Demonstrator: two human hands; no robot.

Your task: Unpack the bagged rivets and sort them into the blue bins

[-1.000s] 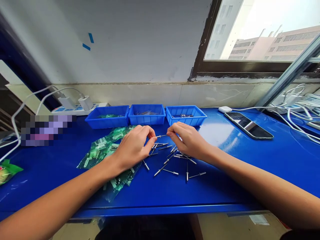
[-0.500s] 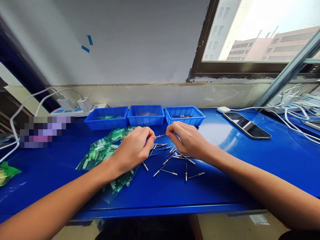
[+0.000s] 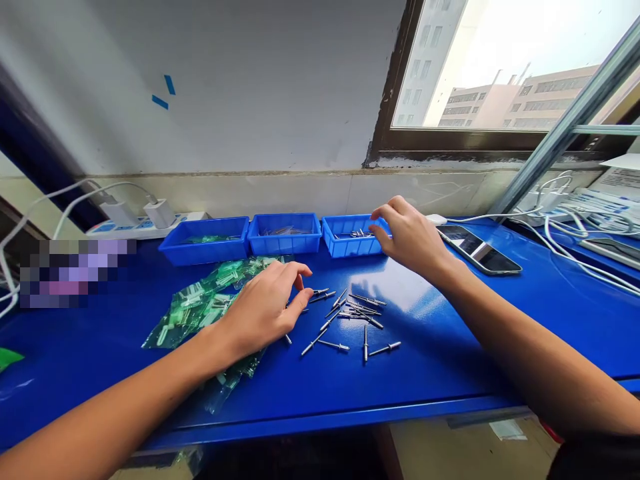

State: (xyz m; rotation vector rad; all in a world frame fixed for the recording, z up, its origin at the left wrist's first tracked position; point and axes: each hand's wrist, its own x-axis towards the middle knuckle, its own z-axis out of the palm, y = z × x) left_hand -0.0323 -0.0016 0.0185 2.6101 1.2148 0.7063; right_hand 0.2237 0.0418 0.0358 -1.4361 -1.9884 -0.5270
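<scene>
Several silver blind rivets [image 3: 367, 310] lie loose in a spread on the blue table. At their left side is my left hand [image 3: 270, 300], thumb and forefinger apart, with nothing seen between them. Its fingertips are close to the nearest rivets, and it partly covers the green plastic bags [image 3: 187, 313] of small parts. My right hand [image 3: 415, 237] is raised at the right end of the right blue bin [image 3: 353, 250], fingers spread and holding nothing. Metal pieces like the rivets lie in that bin.
The middle blue bin [image 3: 285, 245] and the left blue bin [image 3: 205, 253] stand in the same row, each with small contents. A phone [image 3: 480, 250] lies to the right, near white cables [image 3: 565, 227]. A power strip [image 3: 130, 230] is at the back left.
My hands held one rivet between them earlier. My right hand has since moved up and right to the right bin and opened; my left fingers have parted. The view has shifted slightly.
</scene>
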